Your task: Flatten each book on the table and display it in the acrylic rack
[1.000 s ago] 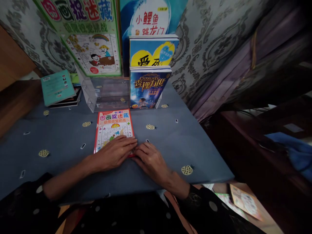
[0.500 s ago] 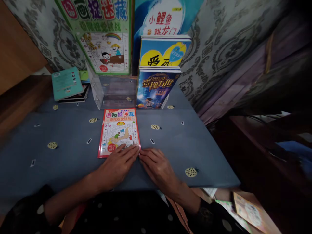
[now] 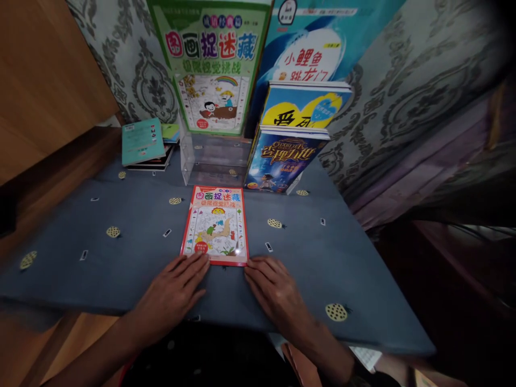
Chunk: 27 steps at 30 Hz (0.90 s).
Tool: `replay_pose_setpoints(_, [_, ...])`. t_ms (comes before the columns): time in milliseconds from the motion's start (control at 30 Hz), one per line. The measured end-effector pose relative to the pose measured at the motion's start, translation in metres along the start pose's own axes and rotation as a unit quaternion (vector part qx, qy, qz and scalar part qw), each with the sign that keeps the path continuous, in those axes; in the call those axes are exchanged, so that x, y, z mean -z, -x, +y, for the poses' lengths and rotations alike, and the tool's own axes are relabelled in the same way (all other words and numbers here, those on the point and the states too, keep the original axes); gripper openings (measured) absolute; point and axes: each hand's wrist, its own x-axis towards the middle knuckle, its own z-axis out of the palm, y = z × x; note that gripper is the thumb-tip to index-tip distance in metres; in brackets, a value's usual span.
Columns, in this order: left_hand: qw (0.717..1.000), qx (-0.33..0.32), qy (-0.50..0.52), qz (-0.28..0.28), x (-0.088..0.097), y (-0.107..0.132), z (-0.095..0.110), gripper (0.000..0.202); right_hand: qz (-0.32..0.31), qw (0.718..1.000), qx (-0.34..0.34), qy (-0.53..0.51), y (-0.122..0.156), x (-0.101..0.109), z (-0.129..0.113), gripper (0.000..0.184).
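Observation:
A red-edged picture book point(image 3: 217, 228) with a cartoon drawing on its cover lies flat on the table, its lower edge toward me. My left hand point(image 3: 173, 290) rests palm down, fingers stretched out, with the fingertips on the book's lower left corner. At the lower right corner, the fingertips of my right hand point(image 3: 276, 295) touch or nearly touch the book's edge. That hand is also palm down with its fingers extended. Neither hand grips the book.
Behind the book stands a clear stepped rack point(image 3: 213, 174), bearing a green book point(image 3: 215, 64), a teal book point(image 3: 298, 32), a yellow-and-blue book point(image 3: 278, 107) and a dark blue book point(image 3: 286, 161). Several books point(image 3: 141, 142) are stacked at left on the blue tablecloth point(image 3: 145, 269).
My left hand has moved left from the book's lower right part to its lower left corner. My right hand stays by the lower right corner. The camera view has shifted.

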Motion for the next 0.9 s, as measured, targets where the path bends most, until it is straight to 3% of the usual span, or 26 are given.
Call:
replay_pose_setpoints(267, [0.997, 0.072, 0.023, 0.032, 0.002, 0.022, -0.013, 0.043, -0.026, 1.000, -0.002, -0.018, -0.015, 0.000, -0.004, 0.021])
replay_pose_setpoints(400, [0.995, 0.081, 0.032, 0.040, 0.001, 0.017, -0.015, 0.040, -0.103, 0.991, -0.010, -0.081, -0.037, -0.009, -0.014, 0.020])
replay_pose_setpoints(600, [0.996, 0.074, 0.034, 0.025, 0.006, 0.005, -0.024, 0.038, -0.211, 0.973, 0.018, -0.096, -0.085, -0.035, -0.024, 0.035])
replay_pose_setpoints(733, [0.995, 0.083, 0.061, 0.013, 0.009, 0.000, -0.028, 0.039, -0.241, 0.964, 0.046, -0.103, -0.115, -0.057, -0.014, 0.038])
replay_pose_setpoints(900, [0.994, 0.078, 0.080, 0.011, 0.011, -0.003, -0.034, 0.039, -0.235, 0.968, 0.061, -0.071, -0.147, -0.086, 0.018, 0.043])
